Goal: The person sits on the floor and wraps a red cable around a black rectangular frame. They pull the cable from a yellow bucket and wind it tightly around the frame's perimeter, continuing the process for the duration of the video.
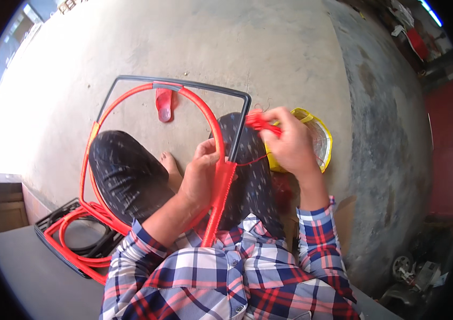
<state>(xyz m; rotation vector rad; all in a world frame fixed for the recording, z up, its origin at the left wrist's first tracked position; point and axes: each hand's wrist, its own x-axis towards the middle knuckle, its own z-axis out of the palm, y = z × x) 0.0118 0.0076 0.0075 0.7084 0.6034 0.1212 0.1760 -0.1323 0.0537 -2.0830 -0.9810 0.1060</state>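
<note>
A large red hoop [209, 110] with a grey band at its top stands across my lap, joined to a bent black frame [205, 86]. My left hand [197, 178] is closed around the hoop's right side, beside a red covering strip [225, 178] with stitch-like marks along its edge. Right of the frame, my raised right hand [293, 143] grips a red cord bundle [258, 121], slightly blurred. A thin red cord [253, 160] runs from the strip toward that hand. The lower end of the hoop is partly hidden by my arm.
More red and black frames [72, 234] lie stacked on the grey surface at my left. A yellow-rimmed container [329, 140] stands on the floor beyond my right hand. One red slipper [163, 106] lies ahead. Machine parts [415, 277] sit at the lower right.
</note>
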